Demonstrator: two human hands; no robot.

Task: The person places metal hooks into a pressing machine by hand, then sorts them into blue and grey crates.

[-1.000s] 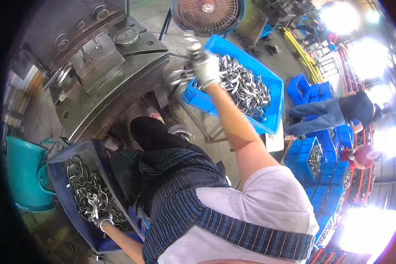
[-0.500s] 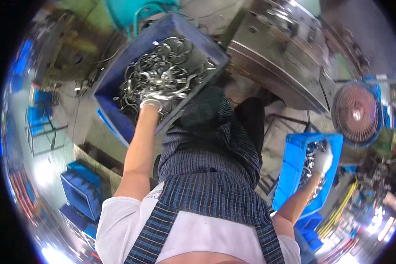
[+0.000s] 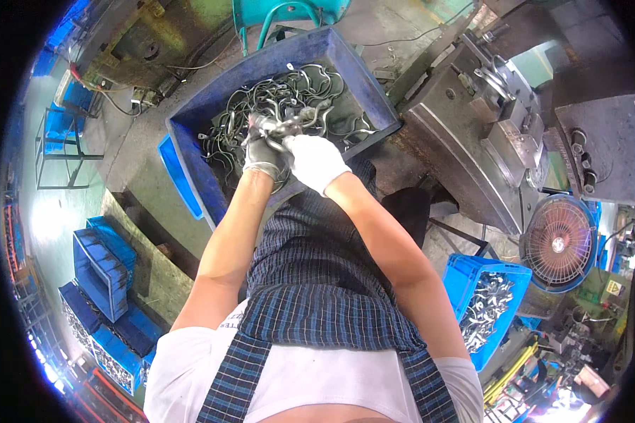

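Note:
My left hand, in a glove with a greyed surface, closes around a small bunch of curved shiny metal pieces. Beside it, my right hand in a white glove grips the near side of the same bunch; its fingertips are partly hidden. Both hands are over the near part of a large dark blue bin. Many loose bent metal pieces lie tangled in that bin, beyond and around the hands.
To the right, a blue crate holds many similar metal pieces. A heavy metal machine stands right of the bin, with a round fan below it. Blue crates are stacked at left. A teal chair is beyond the bin.
My right hand has moved from the blue crate at right to the bin, meeting my left. The left hand has lifted slightly with metal pieces in it. The view has shifted.

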